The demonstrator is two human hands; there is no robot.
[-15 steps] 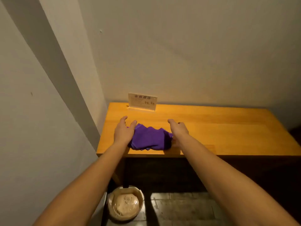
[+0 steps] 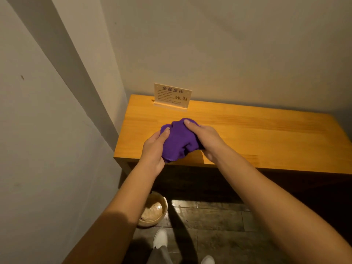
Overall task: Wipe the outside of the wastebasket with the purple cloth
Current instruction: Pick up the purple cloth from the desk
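Note:
The purple cloth [image 2: 178,142] is bunched up between both my hands, just above the near left part of the wooden table [image 2: 266,138]. My left hand [image 2: 154,151] grips its left side with the thumb on top. My right hand [image 2: 206,139] holds its right side, fingers pressed over the top. The wastebasket [image 2: 159,214], a small round tan bin with crumpled paper inside, stands on the floor under the table's left end, partly hidden by my left forearm.
A small card sign [image 2: 172,96] stands at the back of the table against the wall. Walls close in on the left and behind. My white shoes [image 2: 160,239] stand on the dark tiled floor [image 2: 219,218] near the bin.
Both hands have closed on the cloth and lifted it off the table toward me. The view has tilted down, showing more floor and my shoes.

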